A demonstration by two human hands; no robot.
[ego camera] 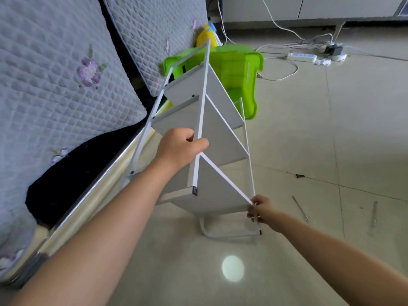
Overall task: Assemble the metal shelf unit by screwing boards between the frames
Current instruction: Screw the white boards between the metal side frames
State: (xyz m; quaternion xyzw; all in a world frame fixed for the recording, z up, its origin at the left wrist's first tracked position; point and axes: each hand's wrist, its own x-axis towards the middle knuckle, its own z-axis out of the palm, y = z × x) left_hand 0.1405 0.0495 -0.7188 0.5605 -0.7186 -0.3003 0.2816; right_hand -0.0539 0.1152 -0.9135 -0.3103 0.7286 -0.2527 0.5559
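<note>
No text, label, brand, number or sign can be read anywhere in the view.
</note>
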